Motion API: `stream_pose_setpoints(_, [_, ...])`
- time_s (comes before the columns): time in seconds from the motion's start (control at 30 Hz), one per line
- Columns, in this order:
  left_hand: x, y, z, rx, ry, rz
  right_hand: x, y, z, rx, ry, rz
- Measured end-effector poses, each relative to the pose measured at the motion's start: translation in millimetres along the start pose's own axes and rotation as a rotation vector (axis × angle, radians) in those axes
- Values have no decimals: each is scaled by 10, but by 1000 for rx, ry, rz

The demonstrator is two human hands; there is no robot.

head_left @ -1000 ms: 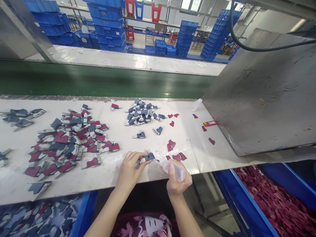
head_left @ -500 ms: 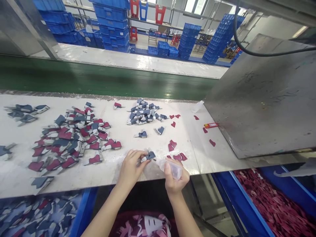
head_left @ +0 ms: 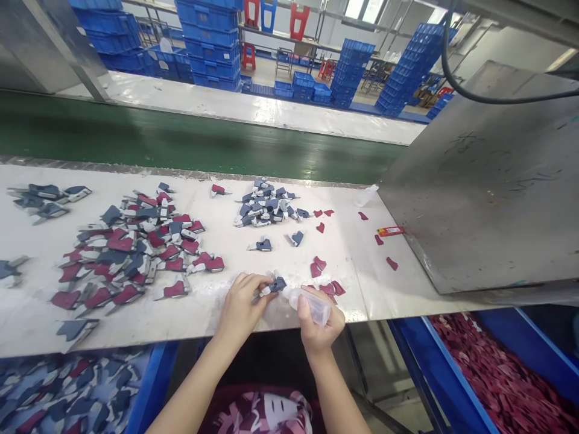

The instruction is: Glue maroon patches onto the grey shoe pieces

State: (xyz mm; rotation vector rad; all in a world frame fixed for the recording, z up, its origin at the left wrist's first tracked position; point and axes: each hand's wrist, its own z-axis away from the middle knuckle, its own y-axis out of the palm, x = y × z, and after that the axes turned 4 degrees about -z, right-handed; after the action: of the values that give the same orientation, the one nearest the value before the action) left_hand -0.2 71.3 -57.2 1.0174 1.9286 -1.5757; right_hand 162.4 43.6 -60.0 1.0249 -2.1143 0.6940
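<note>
Between the fingers of my left hand is a small dark blue and white plastic part, held just above the white worktop. My right hand is wrapped round a translucent squeeze bottle. The bottle is tilted, its nozzle pointing left at the blue part; whether the tip touches it I cannot tell. Loose dark red pieces lie right behind my right hand. Two similar blue and white parts rest a little beyond my left hand.
A large heap of red, blue and white parts covers the left; a smaller blue heap lies farther back. A metal box bounds the right. Blue bins hold parts and red pieces below. A green belt runs behind.
My right hand has brought the squeeze bottle left, so its nozzle is now at the blue part. My left hand keeps its hold in nearly the same place.
</note>
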Motion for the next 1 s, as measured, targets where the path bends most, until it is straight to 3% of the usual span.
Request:
stream_pose_setpoints(0.4, [9,2,-5,5,-1,-5,10,-34,-18,107,-6,-2])
stream_pose_setpoints(0.73, [18,13,-3,5,16,-34,-41,-92,11,58,47,-42])
stream_pose_setpoints(0.87, [11,10,3,3,8,-40,-88,-100,81,-11,118,-36])
stream_pose_setpoints(1.0, [-4,-2,5,0,-3,-20,-120,-85,130,-198,210,-80])
